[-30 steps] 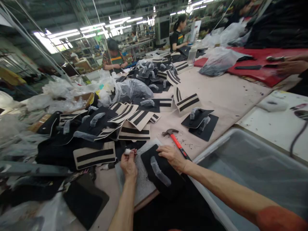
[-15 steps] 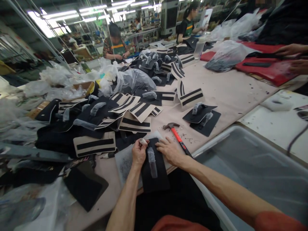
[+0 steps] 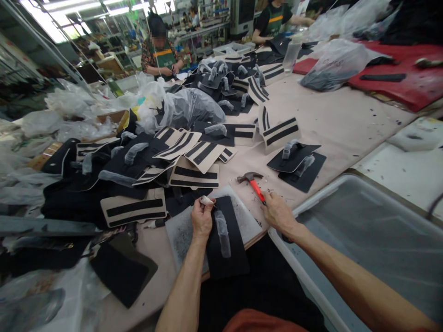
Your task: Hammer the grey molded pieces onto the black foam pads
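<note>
My left hand (image 3: 201, 219) is closed around a small white-topped tool (image 3: 206, 201), its lower end hidden by the fingers, at the top of a black panel (image 3: 233, 235). A plastic-wrapped handle (image 3: 222, 234) runs down this panel. Under the panel lies a pale, scuffed board (image 3: 246, 214) at the table's near edge. To the right, my right hand (image 3: 279, 214) is closed on the handle of a claw hammer (image 3: 256, 188), whose head rests on or just above the table.
Beige panels with black strips (image 3: 194, 175) and black panels with wrapped handles pile up ahead and left. Two black handled pieces (image 3: 301, 163) lie beyond the hammer. A grey plastic bin (image 3: 367, 240) stands at right. Co-workers (image 3: 161, 50) sit across the table (image 3: 332, 120).
My right hand has left the black panel and moved right onto the hammer's handle. My left hand still holds the white-topped tool at the panel's top. The view has shifted slightly.
</note>
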The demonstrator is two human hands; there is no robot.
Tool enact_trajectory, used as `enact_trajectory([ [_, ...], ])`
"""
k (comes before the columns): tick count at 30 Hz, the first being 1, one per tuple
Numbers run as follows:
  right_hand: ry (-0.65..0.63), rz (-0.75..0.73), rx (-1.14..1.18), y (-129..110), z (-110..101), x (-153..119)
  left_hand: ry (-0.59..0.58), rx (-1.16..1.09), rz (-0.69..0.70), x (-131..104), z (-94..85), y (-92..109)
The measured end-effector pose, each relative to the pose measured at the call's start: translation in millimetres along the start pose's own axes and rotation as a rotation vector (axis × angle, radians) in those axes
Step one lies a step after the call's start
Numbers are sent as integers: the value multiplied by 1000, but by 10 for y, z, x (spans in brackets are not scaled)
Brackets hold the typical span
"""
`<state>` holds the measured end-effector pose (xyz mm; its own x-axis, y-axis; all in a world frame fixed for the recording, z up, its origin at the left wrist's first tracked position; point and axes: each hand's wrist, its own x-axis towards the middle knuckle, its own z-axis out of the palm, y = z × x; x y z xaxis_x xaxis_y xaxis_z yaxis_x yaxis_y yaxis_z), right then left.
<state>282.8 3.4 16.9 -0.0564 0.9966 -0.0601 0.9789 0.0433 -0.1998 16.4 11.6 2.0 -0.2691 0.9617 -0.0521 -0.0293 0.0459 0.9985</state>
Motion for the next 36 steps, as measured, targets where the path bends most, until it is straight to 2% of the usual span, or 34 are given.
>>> enact_trajectory([
  [4,-49,67,93,55,5,109,-13,49,17,-2,2,17],
  [6,-108,133,223,72,-47,184,-15,84,33,-11,16,44],
  [11,-467,410,1044,-9,-291,255,-11,288,175,-79,44,96],
  [13,-536,431,1187,-97,-426,195,-37,345,230,-107,42,93],
  [14,-518,425,1201,-148,-501,146,-57,351,240,-117,39,88],
  [15,-471,403,1205,-201,-580,88,-74,346,239,-123,35,82],
  [17,-282,258,1109,-300,-736,-38,-98,328,223,-124,28,71],
  [19,-41,25,853,-378,-864,-142,-113,338,227,-115,23,64],
  [20,40,-87,687,-407,-913,-176,-114,355,242,-109,21,63],
  [21,77,-187,524,-431,-955,-195,-116,379,261,-102,19,62],
  [23,37,-327,256,-470,-1046,-189,-120,424,293,-89,16,61],
  [25,-1,-417,125,-509,-1184,-151,-123,438,297,-78,12,60],
  [26,43,-445,124,-533,-1273,-133,-124,433,291,-74,10,59],
  [28,245,-445,245,-589,-1447,-120,-118,410,282,-71,9,55],
  [30,474,-359,429,-642,-1530,-147,-112,395,282,-72,9,53],
  [31,542,-319,483,-658,-1513,-171,-112,397,285,-73,10,53],
  [32,547,-305,488,-663,-1458,-200,-113,403,287,-74,10,55],
  [33,490,-313,441,-658,-1374,-228,-119,413,288,-74,10,58],
  [36,97,-418,174,-591,-1098,-278,-137,453,291,-73,9,64],
])
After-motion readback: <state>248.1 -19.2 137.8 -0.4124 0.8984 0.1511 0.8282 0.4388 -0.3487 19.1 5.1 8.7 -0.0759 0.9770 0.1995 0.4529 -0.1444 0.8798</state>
